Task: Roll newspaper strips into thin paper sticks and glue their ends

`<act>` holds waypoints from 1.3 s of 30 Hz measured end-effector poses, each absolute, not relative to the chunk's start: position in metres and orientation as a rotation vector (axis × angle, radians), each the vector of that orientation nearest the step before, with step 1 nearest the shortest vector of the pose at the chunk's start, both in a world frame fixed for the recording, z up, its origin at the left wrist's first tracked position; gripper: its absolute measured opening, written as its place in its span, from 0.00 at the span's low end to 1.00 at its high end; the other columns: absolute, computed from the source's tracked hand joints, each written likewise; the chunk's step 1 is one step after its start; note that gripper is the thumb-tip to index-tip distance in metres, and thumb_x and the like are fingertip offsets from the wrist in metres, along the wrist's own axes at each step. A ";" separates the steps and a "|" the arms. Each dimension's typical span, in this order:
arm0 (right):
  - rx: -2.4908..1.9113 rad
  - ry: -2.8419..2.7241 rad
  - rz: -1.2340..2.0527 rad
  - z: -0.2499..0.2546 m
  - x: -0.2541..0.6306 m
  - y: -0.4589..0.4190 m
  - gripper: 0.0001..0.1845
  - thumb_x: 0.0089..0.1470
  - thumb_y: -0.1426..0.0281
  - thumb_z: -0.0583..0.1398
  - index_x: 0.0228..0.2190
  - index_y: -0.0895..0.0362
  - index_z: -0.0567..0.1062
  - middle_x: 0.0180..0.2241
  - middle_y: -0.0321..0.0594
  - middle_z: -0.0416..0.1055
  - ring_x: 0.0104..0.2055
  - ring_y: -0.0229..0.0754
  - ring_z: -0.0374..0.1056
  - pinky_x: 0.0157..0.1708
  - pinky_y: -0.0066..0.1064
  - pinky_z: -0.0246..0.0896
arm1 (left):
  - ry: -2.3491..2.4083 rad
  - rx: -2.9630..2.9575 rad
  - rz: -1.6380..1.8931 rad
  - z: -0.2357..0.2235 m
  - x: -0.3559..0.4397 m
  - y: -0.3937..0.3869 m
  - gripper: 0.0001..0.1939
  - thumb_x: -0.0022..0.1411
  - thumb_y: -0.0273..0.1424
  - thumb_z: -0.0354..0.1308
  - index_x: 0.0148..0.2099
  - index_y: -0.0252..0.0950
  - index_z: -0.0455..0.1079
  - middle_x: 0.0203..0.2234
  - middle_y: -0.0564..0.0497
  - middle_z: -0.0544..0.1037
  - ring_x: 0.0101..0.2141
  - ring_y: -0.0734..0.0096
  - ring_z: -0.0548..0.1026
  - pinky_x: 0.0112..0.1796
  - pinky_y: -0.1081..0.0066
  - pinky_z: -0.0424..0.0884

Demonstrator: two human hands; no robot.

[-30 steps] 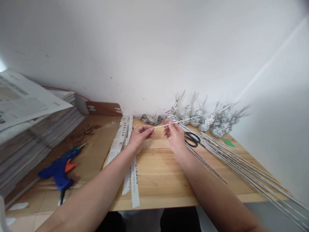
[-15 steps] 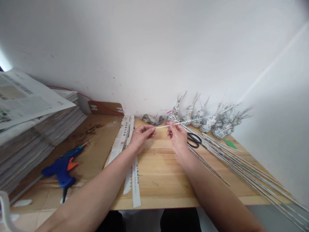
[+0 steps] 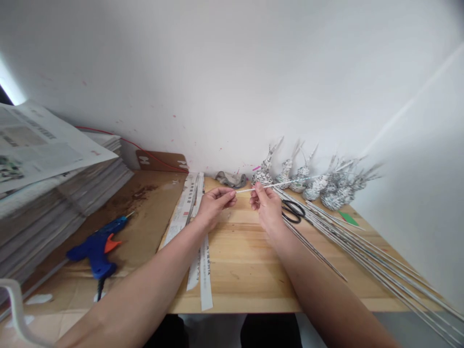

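Observation:
A thin rolled paper stick (image 3: pixel 278 184) runs between my hands above the wooden table, slanting up to the right. My left hand (image 3: pixel 216 203) pinches its near end between thumb and fingertips. With thumb and fingers closed, my right hand (image 3: pixel 266 201) grips it a short way along, and the rest sticks out past that hand. Black-handled scissors (image 3: pixel 294 210) lie just right of my right hand, their blades hidden. Newspaper strips (image 3: pixel 205 270) lie on the table left of and below my left hand.
Several woven paper figures (image 3: pixel 300 178) stand along the wall. Long paper sticks (image 3: pixel 355 246) spread across the table's right side, near a green scrap (image 3: pixel 348 218). A blue glue gun (image 3: pixel 94 249) rests on cardboard at left, beside stacked newspapers (image 3: pixel 54 212). A grey rag (image 3: pixel 230 180) lies at the back.
The view has shifted slightly, moving everything a little to the right in the picture. Both hands keep the same pinch on the paper stick.

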State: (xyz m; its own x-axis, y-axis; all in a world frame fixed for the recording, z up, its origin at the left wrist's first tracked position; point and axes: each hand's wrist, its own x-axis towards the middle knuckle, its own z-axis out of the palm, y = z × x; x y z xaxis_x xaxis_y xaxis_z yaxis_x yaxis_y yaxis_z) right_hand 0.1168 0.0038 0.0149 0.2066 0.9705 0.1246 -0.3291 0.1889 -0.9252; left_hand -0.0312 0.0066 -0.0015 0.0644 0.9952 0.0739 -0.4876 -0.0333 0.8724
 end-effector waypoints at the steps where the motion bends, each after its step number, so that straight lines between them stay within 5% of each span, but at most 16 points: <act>1: -0.907 -0.913 1.124 0.015 0.117 0.004 0.19 0.41 0.55 0.66 0.30 0.57 0.73 0.23 0.33 0.67 0.19 0.31 0.61 0.16 0.23 0.49 | 0.747 0.902 1.389 -0.002 -0.031 0.007 0.15 0.44 0.34 0.69 0.34 0.31 0.73 0.24 0.50 0.77 0.25 0.77 0.73 0.33 0.73 0.70; 8: -0.925 -0.928 1.061 0.012 0.115 0.003 0.18 0.40 0.57 0.66 0.24 0.58 0.71 0.20 0.32 0.66 0.19 0.31 0.60 0.15 0.23 0.48 | 0.748 0.920 1.387 -0.002 -0.031 0.006 0.16 0.43 0.34 0.69 0.34 0.31 0.73 0.24 0.50 0.77 0.25 0.77 0.73 0.34 0.72 0.70; 13: -0.862 -1.085 1.252 0.008 0.109 0.000 0.18 0.40 0.61 0.67 0.35 0.56 0.76 0.26 0.35 0.71 0.24 0.33 0.64 0.18 0.23 0.53 | 0.737 0.937 1.369 0.000 -0.030 0.004 0.15 0.45 0.34 0.69 0.34 0.31 0.74 0.24 0.51 0.77 0.26 0.77 0.73 0.33 0.73 0.70; 18: -0.942 -0.975 1.169 0.004 0.103 -0.001 0.16 0.37 0.59 0.68 0.24 0.58 0.73 0.18 0.32 0.67 0.19 0.31 0.59 0.15 0.23 0.48 | 0.731 0.980 1.348 0.000 -0.030 0.002 0.15 0.44 0.35 0.69 0.34 0.32 0.74 0.25 0.51 0.77 0.26 0.76 0.73 0.34 0.72 0.71; 23: -0.877 -1.059 1.241 0.004 0.103 -0.001 0.18 0.39 0.61 0.68 0.33 0.57 0.76 0.23 0.34 0.70 0.21 0.32 0.62 0.17 0.24 0.51 | 0.707 1.019 1.323 -0.001 -0.028 0.001 0.15 0.46 0.35 0.67 0.35 0.32 0.74 0.27 0.49 0.78 0.28 0.73 0.75 0.37 0.69 0.71; 27: -0.912 -0.978 1.179 0.004 0.102 -0.001 0.15 0.38 0.60 0.68 0.22 0.59 0.73 0.16 0.33 0.67 0.18 0.31 0.59 0.15 0.23 0.49 | 0.696 1.064 1.297 -0.003 -0.027 0.000 0.15 0.47 0.35 0.67 0.36 0.31 0.74 0.28 0.48 0.79 0.29 0.73 0.75 0.37 0.69 0.72; 32: -0.852 -1.007 1.265 0.006 0.104 -0.001 0.21 0.39 0.62 0.68 0.36 0.55 0.75 0.21 0.33 0.70 0.20 0.33 0.63 0.17 0.24 0.53 | 0.712 1.014 1.344 -0.004 -0.029 0.003 0.14 0.46 0.35 0.68 0.35 0.32 0.74 0.27 0.50 0.78 0.28 0.74 0.75 0.37 0.69 0.72; 39: -0.908 -0.997 1.136 0.004 0.101 -0.003 0.16 0.41 0.60 0.67 0.22 0.58 0.70 0.18 0.33 0.68 0.17 0.32 0.61 0.15 0.24 0.51 | 0.686 1.087 1.323 0.000 -0.028 0.000 0.15 0.47 0.35 0.67 0.36 0.32 0.74 0.29 0.48 0.78 0.30 0.72 0.75 0.38 0.67 0.72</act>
State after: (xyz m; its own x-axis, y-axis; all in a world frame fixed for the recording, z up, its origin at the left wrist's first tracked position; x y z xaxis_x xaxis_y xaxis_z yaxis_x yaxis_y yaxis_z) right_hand 0.1012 -0.0029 0.0036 0.1245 0.9792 0.1601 -0.2856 0.1899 -0.9393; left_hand -0.0283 -0.0002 0.0003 0.1706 0.9689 0.1791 -0.4123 -0.0949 0.9061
